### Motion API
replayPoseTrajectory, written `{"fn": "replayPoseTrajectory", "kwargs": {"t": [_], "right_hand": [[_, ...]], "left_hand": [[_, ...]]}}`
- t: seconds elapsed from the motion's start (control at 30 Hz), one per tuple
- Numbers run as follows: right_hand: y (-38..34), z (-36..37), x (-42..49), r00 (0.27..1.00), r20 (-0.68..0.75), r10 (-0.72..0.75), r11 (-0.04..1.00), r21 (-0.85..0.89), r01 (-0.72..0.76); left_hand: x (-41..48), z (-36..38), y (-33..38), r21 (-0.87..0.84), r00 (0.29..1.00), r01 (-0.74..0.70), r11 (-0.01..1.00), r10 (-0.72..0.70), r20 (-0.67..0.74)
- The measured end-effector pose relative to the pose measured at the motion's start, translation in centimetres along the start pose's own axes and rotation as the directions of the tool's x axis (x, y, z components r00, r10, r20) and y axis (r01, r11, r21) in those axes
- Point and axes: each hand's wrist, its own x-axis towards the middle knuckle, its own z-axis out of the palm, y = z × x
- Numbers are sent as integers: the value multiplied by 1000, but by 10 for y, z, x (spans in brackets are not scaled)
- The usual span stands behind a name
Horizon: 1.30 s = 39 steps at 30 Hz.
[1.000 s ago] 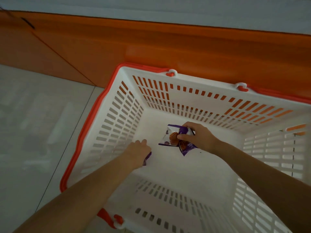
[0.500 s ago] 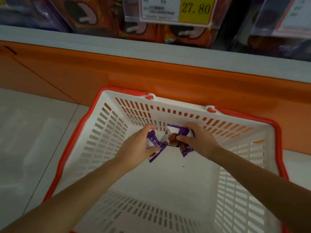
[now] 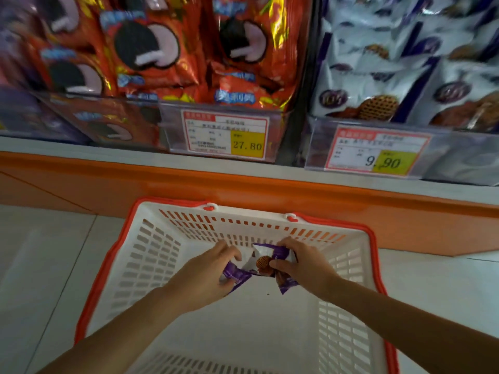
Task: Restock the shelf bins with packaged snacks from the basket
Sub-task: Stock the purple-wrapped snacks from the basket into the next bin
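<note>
White slotted plastic basket (image 3: 151, 268) with an orange-red rim stands on the floor below the shelf. Inside it the left hand (image 3: 208, 273) grips a crumpled purple snack packet (image 3: 237, 275). The right hand (image 3: 305, 265) pinches a biscuit-printed purple-and-white packet (image 3: 266, 259), perhaps two, since blur hides the edges. Similar white-and-purple packs (image 3: 378, 76) fill the bin above.

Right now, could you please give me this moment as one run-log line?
left hand: grips purple packet | right hand: pinches biscuit packet | where: over white basket | shelf: matching packs in 9.90 bin
</note>
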Motion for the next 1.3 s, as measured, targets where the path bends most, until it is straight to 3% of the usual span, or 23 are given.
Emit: {"fn": "replayPoseTrajectory", "kwargs": {"t": [0.1, 0.27, 0.43, 0.63, 0.8, 1.07, 1.3], "right_hand": [[-11, -17, -7, 1000, -25, -16, 1000, -8, 16], [-29, -48, -18, 994, -94, -53, 997, 46, 57], [-38, -69, -25, 994, -67, -82, 996, 18, 84], [-48, -80, -31, 993, 42, -111, 991, -75, 114], [-56, -92, -45, 985, 19, -171, 980, -98, 172], [-67, -99, -74, 981, -21, -191, 981, 21, 191], [-95, -133, -109, 932, -126, -340, 940, -69, 334]], "left_hand": [[0, -15, 12, 49, 999, 14, 999, -12, -47], [-1, -40, 29, 77, 949, 65, 995, -38, -314], [-5, -57, 37, 85, 945, 59, 995, -28, -327], [-3, -55, 63, -344, 956, 40, 938, -137, -261], [-15, -63, 83, -543, 969, -8, 839, -127, -210], [-31, -77, 100, -121, 903, -68, 990, 9, -430], [-58, -119, 105, 106, 764, -274, 956, 283, -580]]}}
